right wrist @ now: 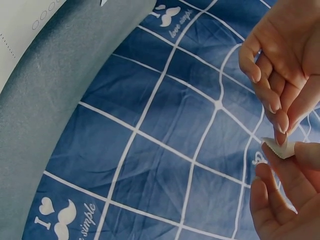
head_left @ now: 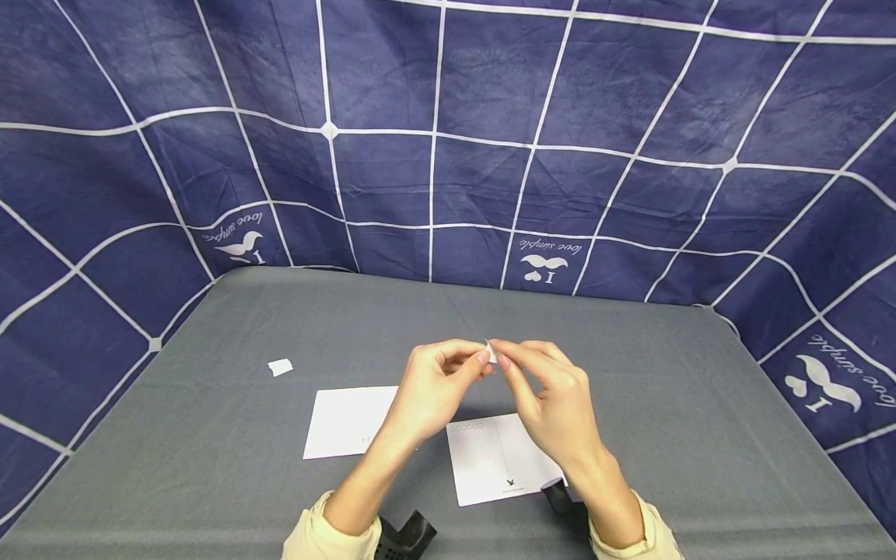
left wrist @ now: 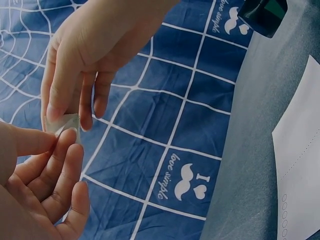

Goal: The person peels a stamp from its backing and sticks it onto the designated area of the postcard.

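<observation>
In front of me, above the grey table, both hands meet at a small whitish piece with a saw-toothed edge (right wrist: 284, 150). My left hand (head_left: 428, 393) pinches one side of it between thumb and index finger. The thumb and index finger of my right hand (head_left: 560, 400) grip the other side. Seen from the left wrist, the piece (left wrist: 69, 121) looks thin and pale, with a lifted corner at the left fingertips. Much of it is covered by fingers. Below the hands lie two white postcards, the left one (head_left: 343, 424) partly behind my left forearm and the right one (head_left: 483, 459) partly under my right hand.
A second small white scrap (head_left: 280, 367) lies on the table's left side. The grey table (head_left: 700, 435) is backed by a blue cloth with white grid lines (head_left: 490, 187). Black wrist mounts (head_left: 406, 537) sit close over the near table area.
</observation>
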Available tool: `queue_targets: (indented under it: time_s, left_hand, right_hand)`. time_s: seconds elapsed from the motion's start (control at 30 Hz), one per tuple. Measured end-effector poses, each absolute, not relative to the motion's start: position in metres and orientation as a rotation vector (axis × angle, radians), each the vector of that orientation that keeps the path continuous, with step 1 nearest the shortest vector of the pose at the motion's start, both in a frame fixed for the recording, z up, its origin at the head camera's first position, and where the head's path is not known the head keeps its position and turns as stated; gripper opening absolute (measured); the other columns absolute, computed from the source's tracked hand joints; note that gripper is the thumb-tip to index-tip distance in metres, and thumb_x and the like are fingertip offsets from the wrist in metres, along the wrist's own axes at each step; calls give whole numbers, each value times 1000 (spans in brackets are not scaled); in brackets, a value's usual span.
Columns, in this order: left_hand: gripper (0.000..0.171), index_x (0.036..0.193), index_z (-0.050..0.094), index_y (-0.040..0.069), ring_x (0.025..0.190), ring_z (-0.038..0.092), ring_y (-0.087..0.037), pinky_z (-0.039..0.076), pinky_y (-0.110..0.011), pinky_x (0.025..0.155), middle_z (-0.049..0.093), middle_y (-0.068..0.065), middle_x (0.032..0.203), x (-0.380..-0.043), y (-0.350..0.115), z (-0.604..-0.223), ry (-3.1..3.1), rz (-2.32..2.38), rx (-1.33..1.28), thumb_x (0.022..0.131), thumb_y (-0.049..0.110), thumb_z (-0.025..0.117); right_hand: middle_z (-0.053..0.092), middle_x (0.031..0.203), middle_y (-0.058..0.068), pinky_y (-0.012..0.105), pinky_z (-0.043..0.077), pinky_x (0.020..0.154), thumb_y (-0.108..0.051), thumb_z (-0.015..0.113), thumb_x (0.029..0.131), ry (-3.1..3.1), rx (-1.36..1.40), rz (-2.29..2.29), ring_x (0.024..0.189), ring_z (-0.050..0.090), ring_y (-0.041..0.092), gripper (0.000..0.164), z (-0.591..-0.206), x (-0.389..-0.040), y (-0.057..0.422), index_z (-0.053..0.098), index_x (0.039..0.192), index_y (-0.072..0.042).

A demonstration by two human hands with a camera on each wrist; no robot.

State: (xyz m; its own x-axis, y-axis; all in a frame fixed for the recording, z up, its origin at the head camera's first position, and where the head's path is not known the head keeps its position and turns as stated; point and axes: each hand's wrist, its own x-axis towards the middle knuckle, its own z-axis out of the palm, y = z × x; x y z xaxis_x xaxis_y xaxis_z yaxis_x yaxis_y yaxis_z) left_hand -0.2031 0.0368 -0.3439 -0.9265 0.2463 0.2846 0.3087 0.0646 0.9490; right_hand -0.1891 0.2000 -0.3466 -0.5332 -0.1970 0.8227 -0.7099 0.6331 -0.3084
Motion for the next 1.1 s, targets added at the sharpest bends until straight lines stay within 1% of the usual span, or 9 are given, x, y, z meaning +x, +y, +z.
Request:
queue_targets:
  time_s: [0.1,0.27,0.43,0.57,0.83,0.97,1.1]
  left_hand:
    - [15,98,72,0,77,67,-14,53,-30,73,70,-5,81,-203,37,-344,-2251,-2034,-591,93,10,62]
    - [15,97,72,-2,76,68,-15,53,-28,73,70,-7,80,-204,38,-345,-2216,-2064,-590,92,9,63]
    - [15,97,72,-3,76,68,-16,53,-27,73,70,-9,80,-204,39,-345,-2197,-2081,-586,92,8,63]
    - [14,96,72,-3,75,68,-16,53,-26,72,70,-9,80,-205,39,-344,-2201,-2083,-579,91,7,63]
    - [14,96,72,-3,75,68,-16,53,-26,73,70,-10,80,-206,38,-346,-2198,-2087,-586,91,7,63]
    - [14,96,71,-4,76,68,-17,53,-26,73,70,-10,80,-206,38,-346,-2195,-2094,-593,92,7,63]
    - [14,96,71,-4,76,67,-17,53,-26,73,70,-10,80,-206,38,-346,-2192,-2097,-595,92,6,63]
  right_hand:
    - [70,89,5,28,51,63,6,71,79,-2053,692,856,80,65,15,23,-346,-189,199,74,100,-3]
    - [71,90,4,28,51,62,6,72,79,-2043,667,890,78,66,14,25,-346,-188,199,74,100,-5]
    - [71,91,3,28,51,63,6,73,79,-2047,660,905,78,67,14,25,-346,-189,200,74,101,-6]
    - [71,91,3,31,52,63,5,73,79,-2057,661,919,80,67,15,25,-345,-189,200,74,101,-6]
    - [72,94,1,28,51,68,5,71,82,-2086,656,981,85,67,14,24,-344,-189,201,74,103,-6]
    - [72,94,0,29,51,69,4,69,83,-2098,647,1011,86,66,14,22,-344,-189,201,74,103,-6]
    - [72,95,0,27,50,69,3,69,84,-2106,633,1024,86,67,14,22,-344,-188,202,74,102,-7]
